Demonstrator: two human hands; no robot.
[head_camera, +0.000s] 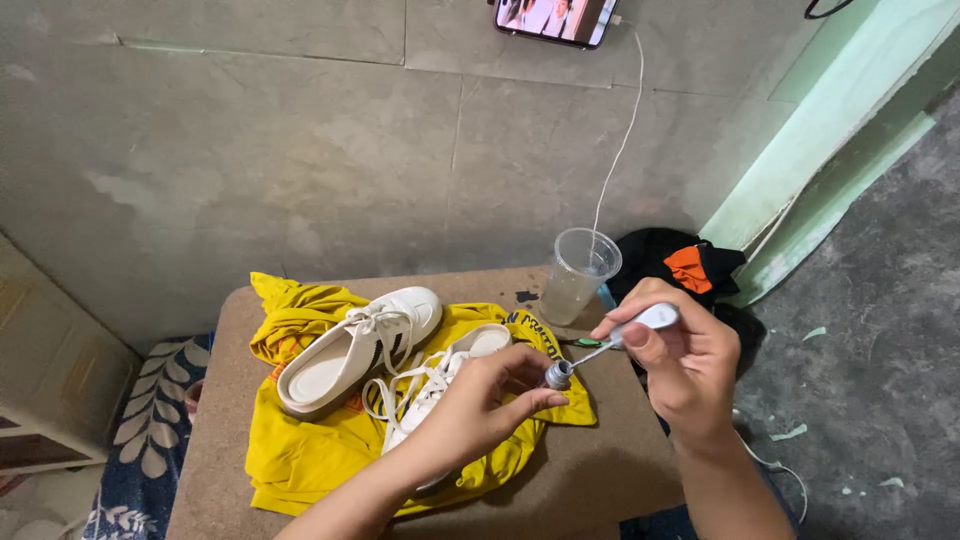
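Note:
My left hand (478, 405) pinches a small grey bottle (557, 375) by its neck, above the front of the yellow cloth (310, 455). My right hand (680, 365) grips a white-handled applicator brush (640, 325) with its thin tip just over the bottle's mouth. Two white lace-up shoes lie on the cloth: one (355, 345) on its side at the left, the other (445, 375) partly hidden under my left hand.
A clear plastic cup (578, 275) with some liquid stands at the back right of the small brown table (590, 470). A dark bag with an orange patch (685, 265) lies behind. A phone (555, 18) with a white cable (625, 130) hangs on the wall. A leaf-patterned mat (150, 430) lies at left.

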